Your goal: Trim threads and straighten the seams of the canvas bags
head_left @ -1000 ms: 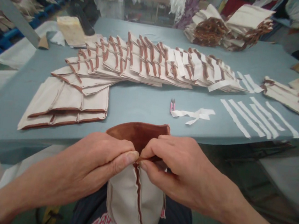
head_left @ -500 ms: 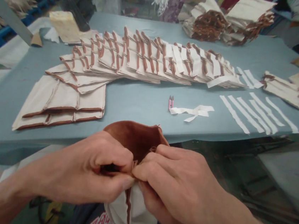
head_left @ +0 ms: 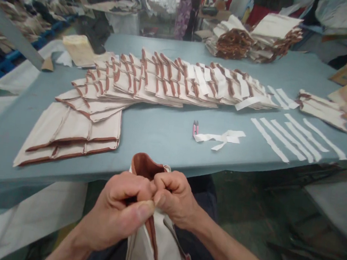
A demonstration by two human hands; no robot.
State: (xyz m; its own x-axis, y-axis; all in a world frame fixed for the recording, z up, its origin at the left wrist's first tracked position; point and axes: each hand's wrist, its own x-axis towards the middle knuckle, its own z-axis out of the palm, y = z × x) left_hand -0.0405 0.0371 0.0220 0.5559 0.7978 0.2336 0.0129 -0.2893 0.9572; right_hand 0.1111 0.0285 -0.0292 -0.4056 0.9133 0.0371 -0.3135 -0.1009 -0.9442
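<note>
A cream fabric bag (head_left: 146, 243) with a brown lining and brown trim hangs over my lap, in front of the table edge. My left hand (head_left: 125, 207) is closed on its rim, thumb and fingers pinching the cloth. Right beside it, my right hand (head_left: 175, 198) grips the same rim, and the fingertips of both hands meet. Behind my knuckles the brown lining shows in the open mouth. My fingers hide the pinched spot itself. On the table ahead lie small pink-handled thread snips (head_left: 195, 129) next to a crumpled white strip (head_left: 220, 138).
A long overlapping row of cream pieces with brown edging (head_left: 163, 77) crosses the blue-covered table (head_left: 160, 133). Flat pieces (head_left: 70, 131) lie front left. Several white strips (head_left: 287, 136) lie at right. Tall stacks (head_left: 232, 39) stand at the back, beyond which a person (head_left: 189, 11) is partly visible.
Both hands have moved slightly down and drawn nearer my body with the bag. Its mouth looks narrower. The view has tilted up, showing more of the background.
</note>
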